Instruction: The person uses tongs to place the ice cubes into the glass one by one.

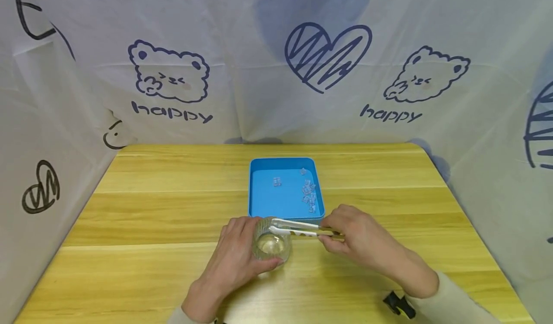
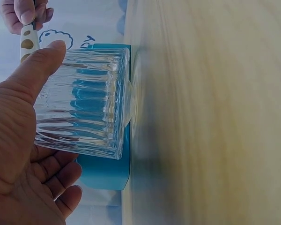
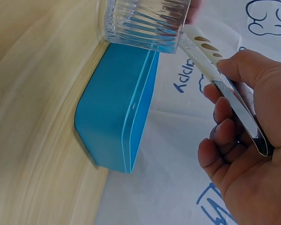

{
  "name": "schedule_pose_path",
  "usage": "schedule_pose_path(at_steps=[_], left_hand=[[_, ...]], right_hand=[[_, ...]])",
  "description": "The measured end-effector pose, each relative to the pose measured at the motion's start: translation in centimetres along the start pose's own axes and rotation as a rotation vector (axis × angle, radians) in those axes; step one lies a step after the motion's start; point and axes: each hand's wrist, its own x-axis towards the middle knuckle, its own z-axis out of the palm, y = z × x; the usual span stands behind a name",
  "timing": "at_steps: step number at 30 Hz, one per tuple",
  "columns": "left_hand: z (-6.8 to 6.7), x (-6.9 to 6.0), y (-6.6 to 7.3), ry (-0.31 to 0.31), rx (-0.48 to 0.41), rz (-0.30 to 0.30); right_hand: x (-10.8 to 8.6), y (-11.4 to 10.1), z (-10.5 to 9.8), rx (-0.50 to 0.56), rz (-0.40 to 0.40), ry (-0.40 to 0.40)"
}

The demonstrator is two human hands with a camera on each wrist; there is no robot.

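The left hand [image 1: 233,253] curls round the glass [image 1: 271,256]. The right hand [image 1: 358,235] pinches the tongs [image 1: 301,231], tips at the glass's top (I can't tell if they hold anything). Clear bits [image 1: 308,190] sit in the blue box [image 1: 270,203]. It looks like dropping-in time; next probably needs spread tips.

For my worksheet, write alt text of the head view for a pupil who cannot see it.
A person's left hand holds a clear ribbed glass on a wood-grain table while the right hand holds white-tipped tongs over its mouth. Beyond the glass sits a blue tray with small clear pieces, mostly along its right side.
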Motion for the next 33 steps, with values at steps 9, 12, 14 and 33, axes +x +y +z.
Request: schedule_pose_path(at_steps=[9,12,14,33], left_hand=[[-0.04,-0.05,0.08,-0.007,0.002,-0.006],[-0.01,-0.05,0.06,-0.002,0.004,-0.002],[0.00,-0.05,0.06,0.000,0.007,0.002],[0.00,-0.07,0.10,0.004,0.003,0.008]], right_hand=[[-0.02,-0.20,0.28,-0.008,0.037,-0.050],[-0.06,-0.19,0.36,-0.006,0.043,-0.051],[-0.07,-0.17,0.41,-0.006,0.046,-0.054],[-0.21,-0.10,0.43,-0.005,0.060,-0.069]])
